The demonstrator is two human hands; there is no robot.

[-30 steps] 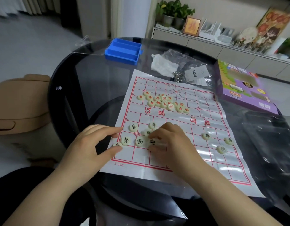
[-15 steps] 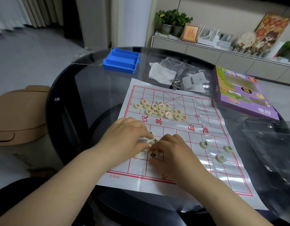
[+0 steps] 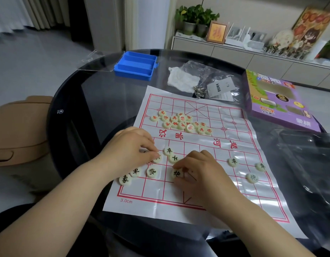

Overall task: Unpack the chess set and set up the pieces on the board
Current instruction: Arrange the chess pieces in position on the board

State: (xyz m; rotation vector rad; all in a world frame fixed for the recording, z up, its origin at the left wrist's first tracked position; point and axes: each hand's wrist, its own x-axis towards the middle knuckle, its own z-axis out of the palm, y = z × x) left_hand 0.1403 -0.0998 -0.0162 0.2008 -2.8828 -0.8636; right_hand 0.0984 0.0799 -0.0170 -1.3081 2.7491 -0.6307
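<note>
A white paper board with red grid lines lies on the dark glass table. Several cream discs with red characters are heaped on its far half. Cream discs with black characters lie on the near half, among them three near the left edge and three to the right. My left hand pinches a black-marked disc with its fingertips. My right hand pinches another black-marked disc between thumb and fingers.
A blue plastic tray stands at the table's far side. Clear plastic bags with white paper and a small metal object lie beyond the board. A purple game box sits far right, crumpled clear plastic right. A tan chair stands left.
My left hand moved from the board's left edge inward onto a disc near the middle. My right hand stayed on its disc. The camera view shifted a little.
</note>
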